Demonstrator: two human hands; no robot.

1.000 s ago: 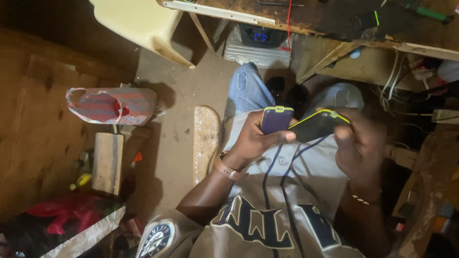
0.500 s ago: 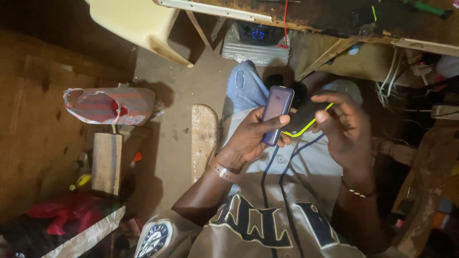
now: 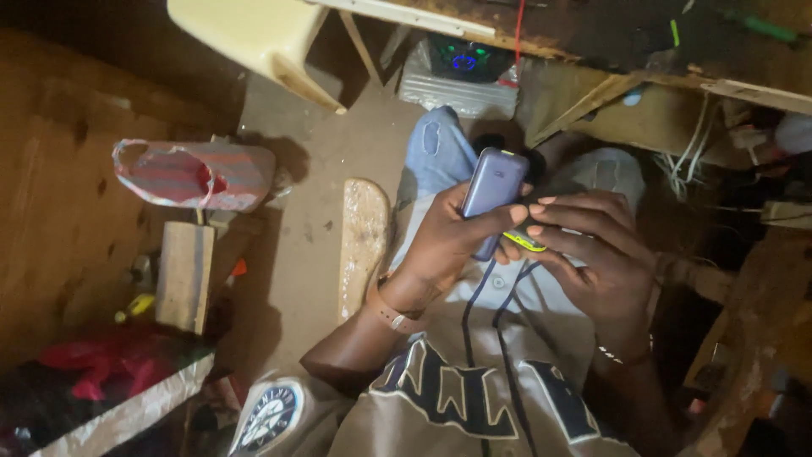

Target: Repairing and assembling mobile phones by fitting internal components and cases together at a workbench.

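Left hand (image 3: 444, 241) is gripping a purple phone (image 3: 492, 193) upright over the lap, fingers curled around its lower half, back side facing the camera. Right hand (image 3: 592, 254) is closing its fingers on a yellow-edged part (image 3: 524, 241) just beside the phone's lower end, fingertips touching the phone. Person is sitting, wearing a grey shirt (image 3: 440, 406) and light jeans (image 3: 436, 152). On the floor to the left a worn sandal (image 3: 362, 241) is lying near the leg, with a striped bag (image 3: 194, 173) and a wooden block (image 3: 184, 275) further off.
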